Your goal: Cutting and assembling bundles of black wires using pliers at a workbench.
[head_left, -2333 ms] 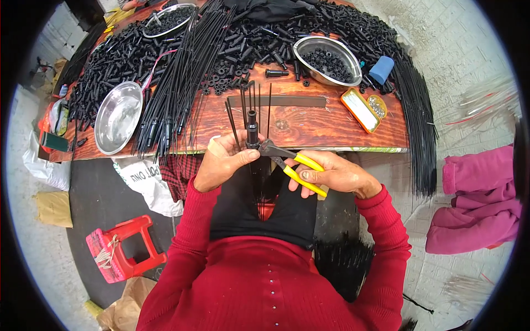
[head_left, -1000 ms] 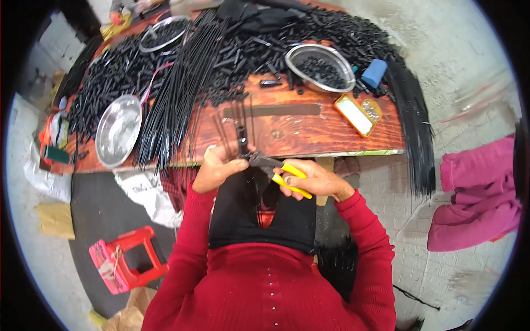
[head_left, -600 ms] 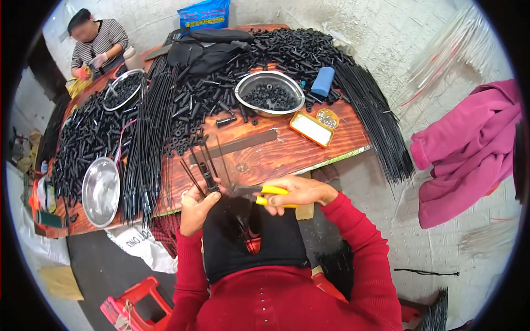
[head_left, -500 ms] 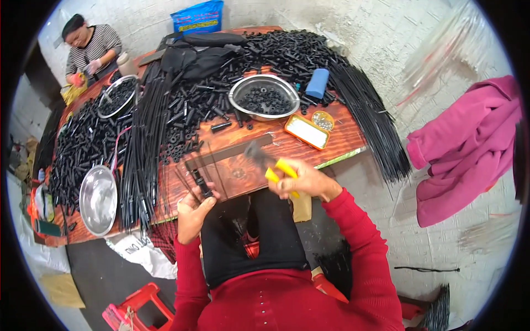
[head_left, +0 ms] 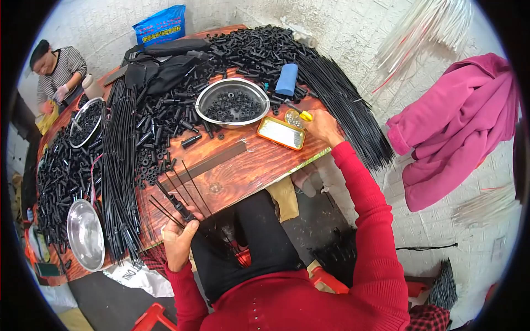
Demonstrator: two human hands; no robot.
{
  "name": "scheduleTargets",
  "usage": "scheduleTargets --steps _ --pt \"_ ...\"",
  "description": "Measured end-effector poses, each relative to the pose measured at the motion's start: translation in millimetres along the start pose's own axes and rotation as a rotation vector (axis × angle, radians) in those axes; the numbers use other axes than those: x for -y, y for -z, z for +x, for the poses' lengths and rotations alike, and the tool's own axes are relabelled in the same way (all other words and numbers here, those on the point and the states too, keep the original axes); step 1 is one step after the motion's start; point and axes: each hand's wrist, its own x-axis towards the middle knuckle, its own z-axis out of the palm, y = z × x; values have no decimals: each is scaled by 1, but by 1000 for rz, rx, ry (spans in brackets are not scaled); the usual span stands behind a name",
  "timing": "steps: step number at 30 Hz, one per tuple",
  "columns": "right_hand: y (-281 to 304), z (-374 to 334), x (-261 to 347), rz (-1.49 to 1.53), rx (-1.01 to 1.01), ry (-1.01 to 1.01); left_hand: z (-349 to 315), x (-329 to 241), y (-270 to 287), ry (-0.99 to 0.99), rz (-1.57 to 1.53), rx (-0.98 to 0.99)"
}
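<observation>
My left hand (head_left: 178, 243) is closed around a black cylindrical part (head_left: 182, 209) at the table's near edge, with several thin black rods (head_left: 190, 181) fanning out from it. Farther off, on the right of the table, my right hand (head_left: 324, 128) is closed on pliers with yellow handles (head_left: 306, 116). Their dark jaws reach over the far side of a small round dish (head_left: 293, 117) of tiny shiny pieces. Just left of that hand lies an orange-rimmed tray (head_left: 280, 133) with whitish contents that I cannot make out.
A metal bowl (head_left: 200, 108) holds black rings. Black tubes (head_left: 259, 47) heap behind it, beside a blue block (head_left: 286, 80). Long black rods (head_left: 348, 105) hang over the right edge. An empty-looking metal bowl (head_left: 86, 237) stands left. Another person (head_left: 62, 71) works at far left.
My right hand has moved away and to the right with the pliers, from above the table's near edge to the small dish. The left hand still holds the black part; the view has shifted.
</observation>
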Motion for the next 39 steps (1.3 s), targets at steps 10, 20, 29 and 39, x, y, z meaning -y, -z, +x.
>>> scheduleTargets --steps 10,20,29,39 --pt "-38 23 3 -212 34 61 -1 -9 -10 68 43 -69" --pt "-31 31 -8 -74 72 83 9 -2 -8 81 -17 -21" --pt "-29 33 -4 -98 128 38 6 -3 -8 69 -32 -34" --pt "-23 27 -14 -12 -64 1 1 1 -8 47 -53 -38"
